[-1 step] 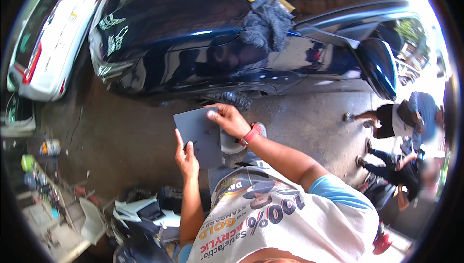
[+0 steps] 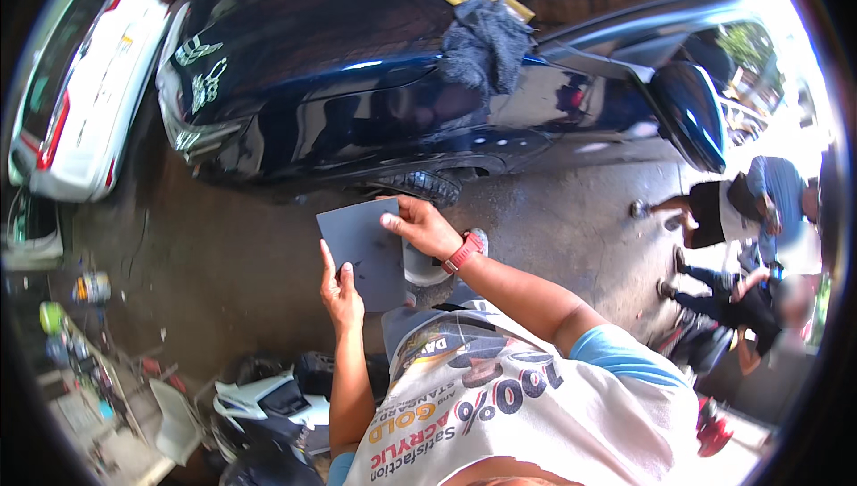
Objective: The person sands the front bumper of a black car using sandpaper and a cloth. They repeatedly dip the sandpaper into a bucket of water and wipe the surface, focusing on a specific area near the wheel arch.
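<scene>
Between my two hands is a flat, dark grey rectangular sheet, by its look a sheet of sandpaper (image 2: 368, 258). My left hand (image 2: 340, 294) grips its left edge, thumb on the upper face and the fingers along the edge and beneath. At the far right corner my right hand (image 2: 423, 229) pinches it, thumb on top and fingers under; a red watch (image 2: 462, 252) is on that wrist. Partly hidden by the sheet and my right wrist, a round, pale, bucket-like container (image 2: 424, 267) stands below.
A dark blue car (image 2: 375, 116) stands ahead, its front wheel (image 2: 420, 187) near my hands. A grey cloth (image 2: 486, 44) hangs over its fender. A white car (image 2: 94, 84) is far left. Two people (image 2: 759, 209) are at the right. Motorcycle parts (image 2: 272, 397) and a cluttered bench (image 2: 85, 397) lie lower left.
My view has shifted slightly, so the cars sit a little further left in it. Both hands keep the same hold on the sheet.
</scene>
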Available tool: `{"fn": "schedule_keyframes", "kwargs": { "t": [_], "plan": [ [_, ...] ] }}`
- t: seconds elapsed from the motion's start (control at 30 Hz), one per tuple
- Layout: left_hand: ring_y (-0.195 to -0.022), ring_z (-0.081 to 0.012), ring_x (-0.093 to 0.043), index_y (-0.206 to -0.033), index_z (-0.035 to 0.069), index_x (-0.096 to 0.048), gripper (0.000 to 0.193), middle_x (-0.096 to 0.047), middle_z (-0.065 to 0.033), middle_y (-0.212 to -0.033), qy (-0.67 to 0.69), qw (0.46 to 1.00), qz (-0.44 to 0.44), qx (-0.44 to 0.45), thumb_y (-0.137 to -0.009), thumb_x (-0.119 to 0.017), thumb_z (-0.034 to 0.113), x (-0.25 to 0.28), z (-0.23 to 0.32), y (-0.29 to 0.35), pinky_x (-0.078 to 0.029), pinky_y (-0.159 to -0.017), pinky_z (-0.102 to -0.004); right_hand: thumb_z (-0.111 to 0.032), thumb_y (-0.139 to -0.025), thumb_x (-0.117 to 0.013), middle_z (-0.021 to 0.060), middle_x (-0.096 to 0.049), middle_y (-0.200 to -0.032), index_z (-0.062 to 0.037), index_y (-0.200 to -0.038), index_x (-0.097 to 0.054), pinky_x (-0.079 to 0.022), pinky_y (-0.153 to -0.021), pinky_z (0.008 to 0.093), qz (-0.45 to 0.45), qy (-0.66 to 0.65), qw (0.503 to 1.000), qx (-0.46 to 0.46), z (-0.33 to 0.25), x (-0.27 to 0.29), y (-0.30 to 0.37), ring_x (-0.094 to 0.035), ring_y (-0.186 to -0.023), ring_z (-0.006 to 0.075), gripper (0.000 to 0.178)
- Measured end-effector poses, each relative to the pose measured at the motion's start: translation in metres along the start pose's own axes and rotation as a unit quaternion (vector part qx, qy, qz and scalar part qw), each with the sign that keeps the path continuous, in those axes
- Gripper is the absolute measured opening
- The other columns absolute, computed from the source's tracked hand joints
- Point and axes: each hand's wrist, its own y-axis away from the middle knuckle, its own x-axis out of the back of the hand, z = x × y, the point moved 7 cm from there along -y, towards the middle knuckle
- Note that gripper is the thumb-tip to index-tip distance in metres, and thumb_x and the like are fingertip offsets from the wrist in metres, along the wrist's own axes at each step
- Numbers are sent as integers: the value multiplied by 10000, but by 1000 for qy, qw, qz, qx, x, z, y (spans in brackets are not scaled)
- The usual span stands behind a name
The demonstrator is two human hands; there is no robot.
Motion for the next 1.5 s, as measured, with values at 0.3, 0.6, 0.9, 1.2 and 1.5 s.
{"fn": "schedule_keyframes", "kwargs": {
  "t": [0.3,0.6,0.9,1.2,1.5],
  "plan": [
    [-1517,-267,-431,-1645,-23,-328,609,-373,-206,-1695,-169,956,-201,-129,-1098,-547,131,10,32,-72,-335,-1231,-367,-395,-1062,-673,17,-664,-716,4,-916,-730,-532,-628,328,183,88,979,-2,25,-23,51,-631,-664,98,429],
    [-1422,-253,-494,-1691,111,-303,687,-410,-161,-1666,-68,948,-311,-26,-1060,-556,15,-16,46,-117,-360,-1210,-360,-429,-1070,-641,90,-552,-669,22,-897,-663,-446,-624,409,244,174,952,68,42,-29,32,-486,-636,155,484],
    [-1433,-231,-487,-1688,98,-304,668,-408,-151,-1672,-29,877,-473,-83,-1069,-523,-25,-27,87,-222,-359,-1206,-360,-384,-1076,-649,101,-634,-715,40,-992,-724,-492,-676,358,394,168,902,49,25,-84,-16,-519,-696,88,439],
    [-1351,-181,-537,-1679,73,-317,657,-505,-136,-1592,-17,822,-568,-44,-1071,-541,-41,30,124,-307,-385,-1149,-307,-321,-1071,-656,113,-359,-656,23,-778,-533,-393,-604,380,526,123,840,45,23,-209,-80,-348,-638,138,469],
    [-1442,-152,-453,-1670,47,-313,648,-388,-110,-1694,-15,773,-631,-65,-1073,-559,-23,80,123,-325,-336,-1179,-283,-196,-1041,-688,-27,-424,-685,-6,-796,-589,-400,-607,298,626,7,775,91,64,-301,-106,-393,-703,42,326]
  ]
}}
